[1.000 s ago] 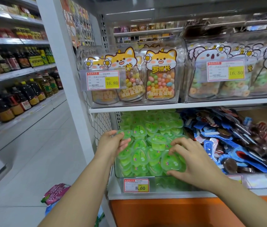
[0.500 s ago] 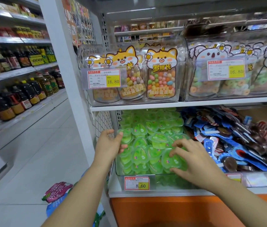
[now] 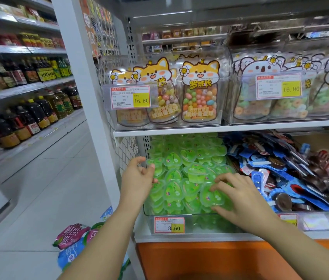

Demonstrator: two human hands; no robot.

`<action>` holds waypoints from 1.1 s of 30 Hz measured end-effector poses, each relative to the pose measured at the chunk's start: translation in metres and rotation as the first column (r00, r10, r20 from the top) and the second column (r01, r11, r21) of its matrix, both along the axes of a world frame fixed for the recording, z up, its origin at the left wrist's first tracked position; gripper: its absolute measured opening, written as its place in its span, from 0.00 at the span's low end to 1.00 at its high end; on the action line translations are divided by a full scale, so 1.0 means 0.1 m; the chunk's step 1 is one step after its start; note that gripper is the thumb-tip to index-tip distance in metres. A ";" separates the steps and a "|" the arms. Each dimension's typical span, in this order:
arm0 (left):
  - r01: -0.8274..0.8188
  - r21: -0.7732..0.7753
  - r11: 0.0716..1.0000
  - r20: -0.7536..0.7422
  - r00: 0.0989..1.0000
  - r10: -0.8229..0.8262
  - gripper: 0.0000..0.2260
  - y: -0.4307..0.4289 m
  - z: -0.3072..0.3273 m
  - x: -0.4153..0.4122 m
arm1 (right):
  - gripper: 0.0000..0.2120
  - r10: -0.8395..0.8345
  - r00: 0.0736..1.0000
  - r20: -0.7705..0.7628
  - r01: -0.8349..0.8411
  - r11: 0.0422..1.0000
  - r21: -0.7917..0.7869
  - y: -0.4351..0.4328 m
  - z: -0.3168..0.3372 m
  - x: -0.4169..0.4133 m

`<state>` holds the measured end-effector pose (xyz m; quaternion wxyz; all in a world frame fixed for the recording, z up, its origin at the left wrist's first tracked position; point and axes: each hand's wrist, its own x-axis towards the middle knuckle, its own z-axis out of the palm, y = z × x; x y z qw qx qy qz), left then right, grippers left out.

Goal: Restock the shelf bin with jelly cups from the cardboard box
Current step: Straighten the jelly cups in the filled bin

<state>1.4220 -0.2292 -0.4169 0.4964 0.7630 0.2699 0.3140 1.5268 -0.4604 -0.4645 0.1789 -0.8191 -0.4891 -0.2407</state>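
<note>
Pale tile flr (image 3: 54,178); wht post (image 3: 82,93); bottle shelves (image 3: 10,95).

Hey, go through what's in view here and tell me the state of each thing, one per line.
Shelf bin: heaped full with green jelly cups.
Left hand: curled at the pile's left edge, grip unclear.
Right hand: fingers and thumb around front jelly cup.
Neighbouring bin: heaped with blue packets.

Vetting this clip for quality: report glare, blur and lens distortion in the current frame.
Head view: wide-angle lens tilts the white pillar and bows the aisle shelves; reflections haze the clear candy bins; top right edge is smeared; green jelly cups, left hand and right hand are sharp, evenly lit.
</note>
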 end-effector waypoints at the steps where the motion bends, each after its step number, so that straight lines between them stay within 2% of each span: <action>1: -0.020 0.069 0.997 -0.005 1.000 0.020 0.11 -0.02 0.00 0.00 | 0.25 0.000 1.000 -0.002 0.000 1.000 -0.002 0.00 0.00 -0.01; 4: -0.056 0.267 0.962 0.030 0.998 0.049 0.11 -0.09 0.00 -0.03 | 0.26 -0.001 1.000 -0.026 0.001 1.000 -0.014 -0.01 0.01 -0.04; 8: 0.067 0.549 0.833 -0.033 0.998 -0.059 0.07 -0.28 0.01 -0.01 | 0.24 0.013 0.998 -0.056 -0.014 1.000 -0.018 -0.05 0.04 -0.07; 10: 0.102 0.611 0.785 -0.064 0.995 -0.079 0.06 -0.35 0.00 0.00 | 0.23 0.025 0.996 -0.084 -0.022 0.999 0.039 -0.04 0.09 -0.09; 14: 0.080 0.624 0.778 -0.110 0.994 -0.014 0.05 -0.29 -0.05 -0.03 | 0.16 -0.002 0.983 -0.185 0.028 0.990 0.141 0.12 0.29 -0.07; 20: 0.007 0.626 0.780 -0.070 0.996 0.047 0.04 -0.13 -0.11 -0.18 | 0.17 -0.031 0.939 -0.344 0.051 0.998 0.049 0.34 0.36 0.02; 25: -0.014 0.620 0.785 -0.038 0.998 0.048 0.08 -0.01 -0.14 -0.20 | 0.14 -0.012 0.944 -0.331 0.060 0.989 0.134 0.41 0.35 0.04; 29: 0.066 0.618 0.784 -0.077 0.997 -0.023 0.14 0.04 -0.15 -0.17 | 0.09 0.043 0.966 -0.257 0.013 0.977 0.213 0.46 0.33 0.07; 33: 0.078 0.621 0.780 -0.065 0.997 -0.048 0.13 0.05 -0.14 -0.16 | 0.06 0.065 0.975 -0.210 -0.011 0.968 0.251 0.46 0.34 0.07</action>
